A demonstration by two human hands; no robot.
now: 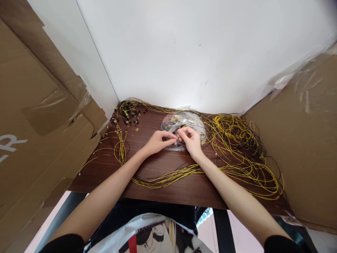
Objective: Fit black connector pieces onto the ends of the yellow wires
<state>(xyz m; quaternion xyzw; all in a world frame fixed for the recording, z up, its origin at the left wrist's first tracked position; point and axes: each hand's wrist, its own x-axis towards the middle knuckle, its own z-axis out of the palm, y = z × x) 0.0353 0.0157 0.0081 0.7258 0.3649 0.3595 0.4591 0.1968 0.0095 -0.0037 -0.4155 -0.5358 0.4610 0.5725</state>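
My left hand (161,140) and my right hand (190,140) meet fingertip to fingertip over a clear plastic bag (198,121) of small yellow and black parts. Both hands are closed in a pinch; what sits between the fingertips is too small to name. Yellow and black wires run from near the hands to a large tangled coil (231,131) on the right. A long bundle of the same wires (160,181) curves across the front of the brown table, under my right forearm.
Small black and yellow parts (129,112) lie at the table's back left corner. Wire ends with white tips fan out at the left. Cardboard (47,105) stands on the left, more cardboard (297,140) on the right, and a white wall (171,52) behind.
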